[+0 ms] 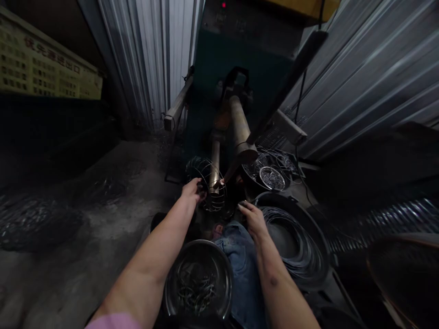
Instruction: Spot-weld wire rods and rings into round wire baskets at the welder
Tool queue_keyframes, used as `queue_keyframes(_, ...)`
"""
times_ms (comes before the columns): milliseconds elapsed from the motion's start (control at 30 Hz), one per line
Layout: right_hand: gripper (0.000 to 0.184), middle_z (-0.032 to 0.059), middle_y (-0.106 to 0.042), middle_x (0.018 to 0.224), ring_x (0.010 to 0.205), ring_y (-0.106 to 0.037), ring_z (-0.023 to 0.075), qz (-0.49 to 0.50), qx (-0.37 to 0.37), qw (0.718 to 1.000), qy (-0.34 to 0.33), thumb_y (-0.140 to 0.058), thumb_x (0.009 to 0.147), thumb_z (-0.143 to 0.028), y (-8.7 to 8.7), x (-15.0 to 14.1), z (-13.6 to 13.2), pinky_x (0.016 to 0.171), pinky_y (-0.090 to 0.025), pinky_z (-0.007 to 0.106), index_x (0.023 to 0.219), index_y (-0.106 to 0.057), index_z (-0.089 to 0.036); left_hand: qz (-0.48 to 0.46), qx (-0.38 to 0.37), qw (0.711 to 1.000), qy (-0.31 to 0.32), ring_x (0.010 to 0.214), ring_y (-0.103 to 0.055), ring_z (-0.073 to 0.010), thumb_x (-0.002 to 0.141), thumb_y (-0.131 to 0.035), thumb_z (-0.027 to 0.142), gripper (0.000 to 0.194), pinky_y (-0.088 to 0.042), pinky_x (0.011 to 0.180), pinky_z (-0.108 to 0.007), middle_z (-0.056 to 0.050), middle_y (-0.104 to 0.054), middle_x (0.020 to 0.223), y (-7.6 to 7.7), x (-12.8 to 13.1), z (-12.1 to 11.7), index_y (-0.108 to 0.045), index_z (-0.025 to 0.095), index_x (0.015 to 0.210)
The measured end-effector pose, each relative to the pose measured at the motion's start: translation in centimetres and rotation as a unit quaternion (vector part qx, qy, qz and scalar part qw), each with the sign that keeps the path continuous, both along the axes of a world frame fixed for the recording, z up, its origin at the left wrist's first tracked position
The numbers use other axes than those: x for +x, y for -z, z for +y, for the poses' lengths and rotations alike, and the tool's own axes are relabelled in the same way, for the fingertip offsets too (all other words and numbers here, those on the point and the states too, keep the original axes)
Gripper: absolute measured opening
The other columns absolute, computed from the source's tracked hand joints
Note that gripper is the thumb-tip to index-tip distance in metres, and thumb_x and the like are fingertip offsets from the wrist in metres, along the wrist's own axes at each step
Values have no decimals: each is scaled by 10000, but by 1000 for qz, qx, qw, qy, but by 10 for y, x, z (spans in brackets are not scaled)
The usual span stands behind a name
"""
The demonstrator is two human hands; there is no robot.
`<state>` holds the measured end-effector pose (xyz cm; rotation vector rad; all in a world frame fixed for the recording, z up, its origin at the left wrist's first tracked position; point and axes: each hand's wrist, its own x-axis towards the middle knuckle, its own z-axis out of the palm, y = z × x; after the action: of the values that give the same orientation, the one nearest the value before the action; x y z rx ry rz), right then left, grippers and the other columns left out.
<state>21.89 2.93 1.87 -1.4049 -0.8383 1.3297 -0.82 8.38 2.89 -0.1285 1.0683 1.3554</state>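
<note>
**Left hand [194, 191] grips a wire cage [210, 185] at the machine**

From the head camera, the wire cage sits ahead of the lap, with a steel rod [215, 167] showing through its wires; I cannot tell whether the rod runs inside it. The left hand is closed over the cage's near left side, its fingers curled onto the wires. The right hand [252, 219] is open, fingers loosely spread, just beside the cage's lower right and not touching it. A narrow dark gap separates it from the cage, and the rim of a black tub [274, 195] lies close on its other side.

That tub holds a wire coil [295, 242]. Beyond it, a black basin [252, 180] carries a tangle of wire rings [272, 178], right by a thick brass-coloured pipe [240, 123] that runs back to the machine. A steel bowl [198, 278] of short wire pieces rests on the jeans [242, 269], its lower edge near the bottom of the frame. A pink sleeve [113, 322] is cut off at that edge too.

To the left, the concrete floor [103, 219] opens wide, with dark wire scraps [34, 219] at the frame's edge. Corrugated walls [360, 82] close in on the far side.
</note>
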Motion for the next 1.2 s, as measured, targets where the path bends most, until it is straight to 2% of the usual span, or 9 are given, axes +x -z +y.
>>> queue_keyframes(133,446,19,-675,744,639,-563,140,-17,95,993,-64,-821,539,-414,-44,-16,14,595,-436,246,894,-730,-159,46,40,998,-29,576,-576,-154,582,-772,197,389,-506,624,-365,28,-550,656,-20,-16,-13,-514,195,873)
queue_keyframes(233,415,18,-683,808,732,-575,150,-28,146,985,-82,-809,543,-411,-71,-30,17,713,-448,268,876,-735,-173,70,77,994,-42,615,-603,-157,588,-744,139,415,-512,675,-406,42,-575,708,-34,-24,-26,-488,225,903)
queue_keyframes(367,357,18,-683,835,785,-578,165,-26,175,977,-118,-788,570,-409,-83,-44,13,776,-442,291,843,-737,-185,90,87,992,-30,606,-615,-169,629,-716,156,350,-507,682,-449,30,-580,749,-49,-24,-38,-484,223,883)
queue_keyframes(467,345,20,-674,803,755,-579,171,-8,178,975,-130,-771,599,-433,-84,-47,8,743,-450,298,835,-731,-185,85,79,993,20,602,-627,-200,643,-732,207,328,-504,658,-456,-5,-601,782,-54,-20,-44,-503,211,877)
queue_keyframes(600,378,26,-667,772,732,-578,173,4,165,980,-112,-784,563,-459,-85,-41,1,728,-454,305,805,-727,-176,74,58,993,75,632,-644,-225,671,-707,215,315,-512,659,-449,-29,-621,795,-41,-16,-52,-508,217,914)
queue_keyframes(733,407,42,-680,807,776,-592,187,-7,158,981,-109,-786,550,-472,-82,-31,-3,779,-456,329,813,-732,-166,105,65,990,69,586,-621,-189,631,-666,140,394,-508,638,-432,6,-606,763,-18,-12,-62,-503,244,975)
queue_keyframes(867,401,56,-695,850,827,-604,206,-22,157,981,-115,-777,558,-453,-74,-26,-10,848,-444,354,830,-736,-162,140,129,981,50,638,-618,-166,549,-711,115,603,-504,651,-385,27,-630,787,-2,-7,-75,-474,296,1074)
queue_keyframes(1033,331,46,-695,828,782,-601,197,-32,153,972,-176,-735,630,-415,-61,-27,-26,789,-459,331,842,-736,-162,135,178,974,39,750,-632,-181,482,-763,119,528,-504,728,-390,-7,-651,783,8,-4,-86,-549,202,958)
queue_keyframes(1200,277,26,-684,790,752,-592,185,-28,142,965,-219,-724,648,-388,-54,-26,-33,746,-455,308,819,-742,-171,121,187,975,9,755,-633,-165,457,-784,93,619,-490,756,-373,-2,-658,793,13,-1,-86,-578,209,1029)
